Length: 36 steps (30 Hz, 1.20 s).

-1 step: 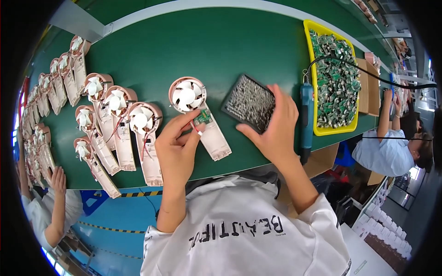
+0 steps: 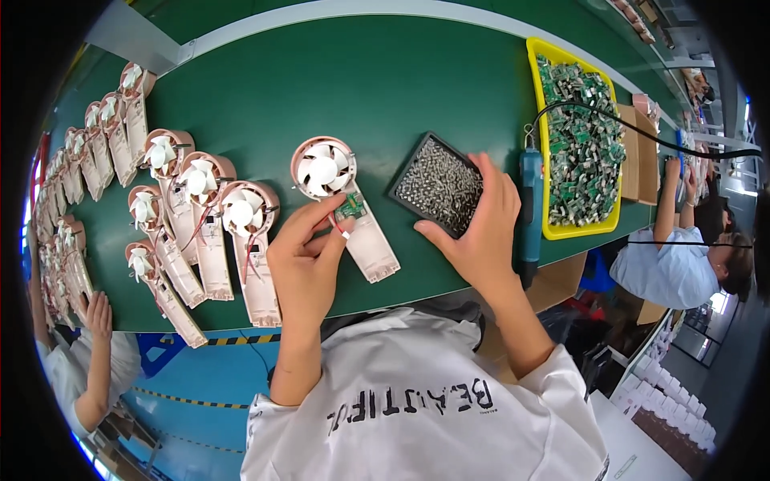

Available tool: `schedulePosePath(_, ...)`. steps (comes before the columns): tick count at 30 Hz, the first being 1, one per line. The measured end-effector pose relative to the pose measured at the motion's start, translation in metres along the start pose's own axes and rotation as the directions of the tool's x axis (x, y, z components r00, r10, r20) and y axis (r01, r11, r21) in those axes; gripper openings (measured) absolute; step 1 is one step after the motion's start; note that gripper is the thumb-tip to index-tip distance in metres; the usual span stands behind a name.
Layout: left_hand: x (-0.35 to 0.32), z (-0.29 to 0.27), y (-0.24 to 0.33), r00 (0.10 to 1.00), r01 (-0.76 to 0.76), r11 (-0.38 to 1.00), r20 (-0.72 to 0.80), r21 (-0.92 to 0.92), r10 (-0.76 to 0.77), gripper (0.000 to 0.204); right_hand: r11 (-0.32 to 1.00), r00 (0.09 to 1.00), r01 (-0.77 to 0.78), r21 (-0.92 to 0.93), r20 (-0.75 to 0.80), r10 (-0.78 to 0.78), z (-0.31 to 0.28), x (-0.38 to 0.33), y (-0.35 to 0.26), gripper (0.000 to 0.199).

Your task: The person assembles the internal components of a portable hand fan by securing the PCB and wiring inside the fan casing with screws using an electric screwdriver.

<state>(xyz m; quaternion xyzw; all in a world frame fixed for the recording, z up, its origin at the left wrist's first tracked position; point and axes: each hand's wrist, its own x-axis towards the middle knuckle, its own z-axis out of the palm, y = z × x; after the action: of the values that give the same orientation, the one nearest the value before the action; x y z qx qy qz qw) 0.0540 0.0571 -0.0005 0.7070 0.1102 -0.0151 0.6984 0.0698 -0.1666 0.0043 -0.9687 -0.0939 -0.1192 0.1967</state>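
Overall, a green bench [image 2: 345, 88] bears everything; places are given from the fan [image 2: 372, 247] lying before the person. Well right of it stands a yellow tray [image 2: 584, 229] of loose boards [image 2: 581, 144], likely kept there as stock within reach. To its left, the other fans [image 2: 214, 260] lie in loose rows, presumably grouped to leave working room. Right of it, between tub and tray, is a driver [image 2: 530, 210], apparently parked near the right arm.

The right hand [image 2: 485, 220] grips the near corner of the tub [image 2: 410, 204], just right of the fan; probably this steadies it. Left hand [image 2: 309, 244]: fingers half curled over the fan's left side, forefinger at the board [image 2: 352, 207], perhaps to keep it seated. Whether the thumb pinches the wires [image 2: 336, 224], cannot tell.

Fan: pale pink shell, round head away from the person, handle slanting near and rightward, its inner side facing up. White blades [image 2: 323, 170] around a smooth hub. Green board at the neck; red wire beside it, small white plug [image 2: 346, 235] below. Tub contents: silvery bits, likely screws [image 2: 439, 172].
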Motion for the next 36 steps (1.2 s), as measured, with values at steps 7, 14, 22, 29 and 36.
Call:
schedulePosePath(7,0.002,0.003,-0.003,0.998,-0.018,0.998,-0.053,-0.060,0.015,0.033,0.999,0.998,0.036,0.034,0.041,-0.037,0.000,0.003,-0.004,0.106)
schedulePosePath(14,0.001,0.004,-0.004,0.998,0.001,0.998,-0.057,-0.058,-0.004,0.033,0.994,0.994,0.105,0.028,0.037,-0.106,0.004,0.012,-0.006,0.110)
schedulePosePath(22,0.005,0.003,-0.001,0.999,-0.009,0.998,-0.043,-0.056,0.007,0.034,0.991,0.992,0.118,0.056,0.046,-0.120,0.004,0.014,-0.001,0.107)
schedulePosePath(29,0.004,0.002,0.002,0.997,0.027,1.000,-0.077,0.007,-0.026,0.033,0.987,0.990,0.139,0.081,-0.024,-0.137,0.011,0.012,-0.001,0.103)
schedulePosePath(36,0.006,0.001,-0.001,0.998,-0.002,1.000,-0.055,0.008,0.002,0.034,0.992,0.997,0.076,0.098,-0.017,-0.075,0.008,0.016,0.000,0.103)
